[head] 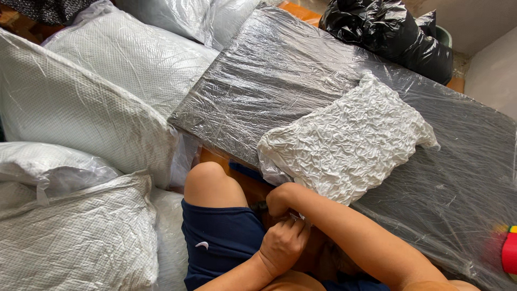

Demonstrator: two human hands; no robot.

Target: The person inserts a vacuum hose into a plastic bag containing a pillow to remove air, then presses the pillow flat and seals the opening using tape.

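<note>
Vacuum-packed white cushion, crinkled tight inside clear plastic, lies on the near edge of a dark board wrapped in clear film, its lower left corner hanging over that edge toward the person. Both hands meet at that corner. The right hand is curled shut around the plastic at the cushion's corner, with a small dark object just beside its knuckles that is too hidden to name. The left hand sits just below, its fingers pinched together on a thin strip of clear plastic trailing from the same corner. A bare knee and dark blue shorts are just left of the hands. Bagged white pillows are stacked along the board's left side, touching it. A black plastic bag rests past the board's far edge, and a red and yellow object shows at the right.
</note>
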